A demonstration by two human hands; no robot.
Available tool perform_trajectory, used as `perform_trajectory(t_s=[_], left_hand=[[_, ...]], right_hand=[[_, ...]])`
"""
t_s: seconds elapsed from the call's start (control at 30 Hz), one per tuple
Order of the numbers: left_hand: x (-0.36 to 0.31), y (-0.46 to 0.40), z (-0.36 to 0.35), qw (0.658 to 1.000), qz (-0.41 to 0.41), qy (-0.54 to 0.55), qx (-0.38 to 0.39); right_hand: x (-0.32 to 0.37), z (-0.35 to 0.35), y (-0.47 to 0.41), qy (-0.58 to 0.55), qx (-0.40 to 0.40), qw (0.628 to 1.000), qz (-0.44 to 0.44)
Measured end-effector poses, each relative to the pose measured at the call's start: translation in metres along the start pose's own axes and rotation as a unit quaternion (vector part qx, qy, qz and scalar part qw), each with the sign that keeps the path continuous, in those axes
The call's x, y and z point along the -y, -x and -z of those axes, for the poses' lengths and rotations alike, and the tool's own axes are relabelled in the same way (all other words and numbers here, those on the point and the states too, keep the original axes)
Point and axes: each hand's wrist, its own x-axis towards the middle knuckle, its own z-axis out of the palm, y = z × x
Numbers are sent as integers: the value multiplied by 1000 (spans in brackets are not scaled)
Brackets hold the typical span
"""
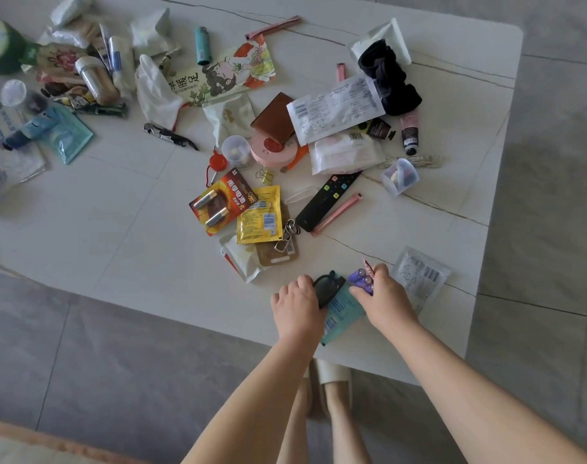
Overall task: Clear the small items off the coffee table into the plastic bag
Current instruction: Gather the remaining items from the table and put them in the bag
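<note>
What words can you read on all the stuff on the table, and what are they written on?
"南孚电池" and "3倍": red cardboard battery pack holding two batteries.
"酸" and "足", large dark characters: long flowery cream snack packet; its first character is partly hidden.
Too small or blurred: yellow foil sachet, white barcoded plastic pouch, teal sachet under the hands.

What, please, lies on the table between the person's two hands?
In the head view, a teal printed sachet lies between the left hand and right hand, with a black object under the left fingers.
</note>
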Motion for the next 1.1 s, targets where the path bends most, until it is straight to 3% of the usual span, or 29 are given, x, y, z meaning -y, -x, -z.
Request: perform_trajectory(t_s=[0.17,0.33,0.47,0.7,0.8,1.0,1.1], left_hand=[[10,7,9,992,28,104,60],[26,23,39,957,107,251,97],[39,45,74,887,152,423,104],[68,117,173,756,198,623,30],[86,155,216,712,193,674,-6],[136,228,284,657,179,725,-104],[166,261,310,594,179,769,-156]], right_hand=[[6,5,1,-67,9,998,8],[31,21,14,-110,38,993,2],[65,40,37,-189,93,978,3],[165,77,105,-215,192,956,47],[210,87,140,-211,219,949,86],[296,86,209,-140,278,931,193],[338,70,243,-126,311,917,214]])
